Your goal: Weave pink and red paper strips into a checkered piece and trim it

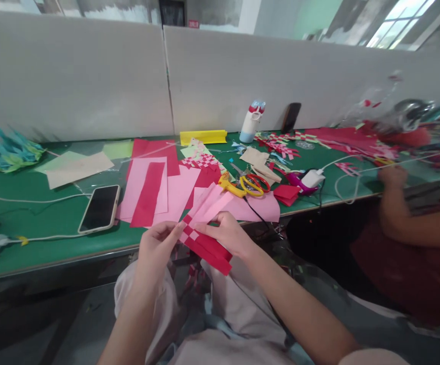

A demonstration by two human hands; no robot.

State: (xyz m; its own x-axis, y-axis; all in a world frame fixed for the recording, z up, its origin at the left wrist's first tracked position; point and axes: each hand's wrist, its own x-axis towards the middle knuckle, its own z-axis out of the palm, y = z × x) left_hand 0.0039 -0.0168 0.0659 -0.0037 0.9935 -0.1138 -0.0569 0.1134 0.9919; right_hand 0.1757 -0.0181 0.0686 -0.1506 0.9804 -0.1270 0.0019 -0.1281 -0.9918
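Observation:
Between my hands, over my lap at the table's front edge, is a woven piece (pixel 193 234) of red and pink strips with a small checkered patch. Its pink strips (pixel 209 201) fan up to the right and its red strips (pixel 214 254) hang down to the right. My left hand (pixel 162 240) pinches the left edge by the checks. With fingers closed on its upper right side, my right hand (pixel 225 232) grips the same piece. Pink sheets (pixel 174 195) and a red strip (pixel 148 194) lie on the table behind.
On the green table (pixel 65 249) are a phone (pixel 100 209), yellow-handled scissors (pixel 252 185), a yellow glue gun (pixel 232 187), a bottle (pixel 251 122), a white charger (pixel 312 178) and cables. A co-worker's arm (pixel 413 223) reaches in at the right.

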